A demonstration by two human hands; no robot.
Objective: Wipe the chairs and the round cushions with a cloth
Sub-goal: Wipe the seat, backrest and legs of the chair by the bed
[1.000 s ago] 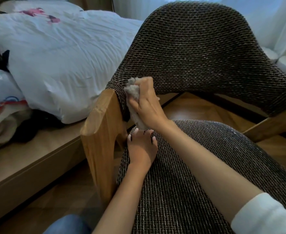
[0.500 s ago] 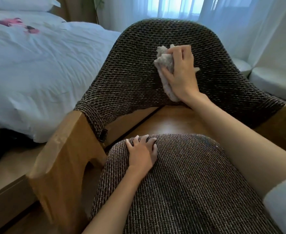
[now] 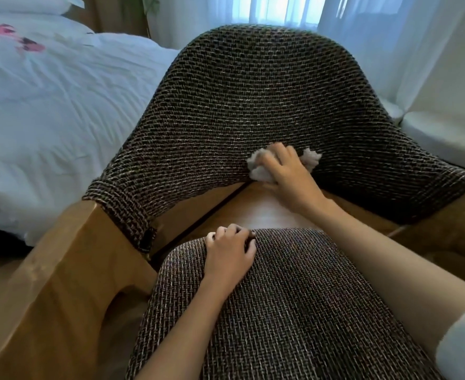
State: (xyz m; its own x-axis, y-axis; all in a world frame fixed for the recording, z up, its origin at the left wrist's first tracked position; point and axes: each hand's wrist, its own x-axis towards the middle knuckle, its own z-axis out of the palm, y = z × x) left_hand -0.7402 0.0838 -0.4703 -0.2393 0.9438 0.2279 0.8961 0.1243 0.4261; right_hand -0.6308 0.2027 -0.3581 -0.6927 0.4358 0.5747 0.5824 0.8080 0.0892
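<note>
Moved down since half a second earlier: right hand (image 3: 289,176) with cloth (image 3: 258,165), from the upper middle of the backrest (image 3: 239,105) to its lower edge, just above the open gap showing the floor (image 3: 267,212). Left hand (image 3: 230,256) kept at the far rim of the seat cushion (image 3: 280,311), fingers now bent rather than flat.

Hands: right clamped on the bunched cloth, with pale tufts showing on both sides of the fingers, and pressed against the weave. Left curled over the cushion rim, probably for steadying. Well apart, with the gap between backrest and seat separating them.

Progress, by judgement: wiping of this chair (image 3: 376,165) under way, at the centre of the backrest. Right wing of the backrest, seat cushion and wooden armrest (image 3: 69,270) not visibly under the cloth at this moment. Nothing on the weave to mark cleaned from uncleaned. White pads (image 3: 445,135) at far right possibly the round cushions, outline cut off, with no hand near them. Most of the task therefore taken as still ahead.

Materials and shapes: coarse dark tweed flecked with light thread on both backrest and seat. Backrest a broad curved shell flaring into two wings; seat rounded at its far end. Armrest of smooth, light, blocky wood. Cloth soft and fluffy. White crumpled bed (image 3: 47,105) at left, sheer curtain (image 3: 280,9) at far centre, white sleeve (image 3: 461,344) at near right.
</note>
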